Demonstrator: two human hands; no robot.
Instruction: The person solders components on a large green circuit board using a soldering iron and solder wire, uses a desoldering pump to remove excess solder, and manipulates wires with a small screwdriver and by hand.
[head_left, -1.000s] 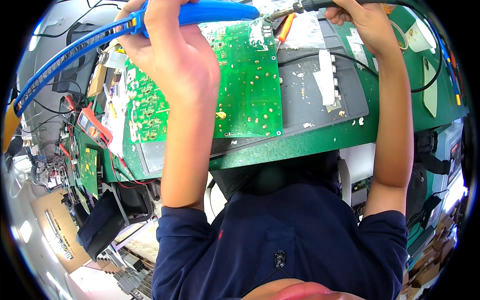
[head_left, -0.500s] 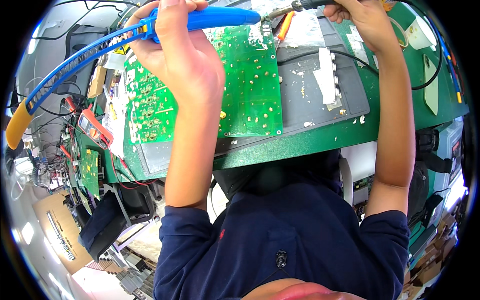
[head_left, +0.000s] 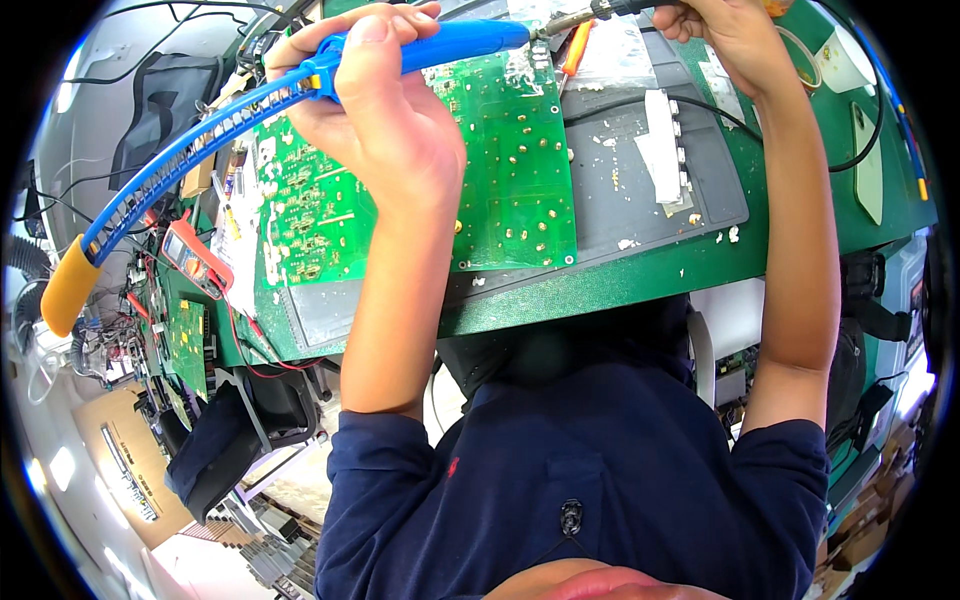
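Observation:
My left hand (head_left: 385, 120) is closed around a blue solder sucker (head_left: 465, 42), whose yellow plunger end (head_left: 68, 285) sticks out to the left. At the far edge of the picture my right hand (head_left: 735, 45) grips the dark handle of a soldering iron (head_left: 625, 6). Its metal tip meets the sucker's nozzle over the far right part of a green circuit board (head_left: 510, 190). The board lies flat below my left hand and forearm, which cover part of it. At this size the exact joint under the two tips cannot be made out.
A grey mat (head_left: 610, 220) with white crumbs lies under the board on a green table (head_left: 600, 285). Near the iron are an orange-handled tool (head_left: 576, 50) and a black cable (head_left: 700, 103). A white strip (head_left: 658, 145) rests on the mat. Left stands a red multimeter (head_left: 195, 262).
The whole view has shifted slightly, so the board and both arms appear a little further right and lower. Both tools keep their tips together over the same part of the board.

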